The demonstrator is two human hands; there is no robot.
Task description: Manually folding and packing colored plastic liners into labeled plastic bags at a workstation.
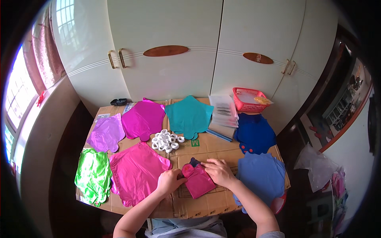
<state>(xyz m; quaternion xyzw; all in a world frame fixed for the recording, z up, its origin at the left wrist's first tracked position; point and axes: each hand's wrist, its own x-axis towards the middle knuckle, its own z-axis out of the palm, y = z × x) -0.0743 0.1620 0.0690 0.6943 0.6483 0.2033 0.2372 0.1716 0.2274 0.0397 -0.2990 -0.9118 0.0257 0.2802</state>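
Note:
A folded pink foil balloon [201, 184] lies on the cardboard in front of me, with a round red-pink patch at its upper left and a small dark blue piece [194, 162] at its top. My left hand [171, 182] has curled fingers and pinches the balloon's left edge. Across its upper right side rests my right hand [218, 171], fingers stretched out and touching the foil. Left of my left hand, a flat stack of pink foil balloons [139, 172] is spread out. Small white ribbon-like rolls [164, 141] are heaped beyond my hands.
Flat foil stacks ring the cardboard [222, 148]: green [93, 174], lilac [106, 133], magenta [143, 119], teal [189, 116], dark blue [254, 133] and light blue [260, 174]. Clear bags [223, 111], a red basket [248, 104] and a black tray [118, 102] sit along the back.

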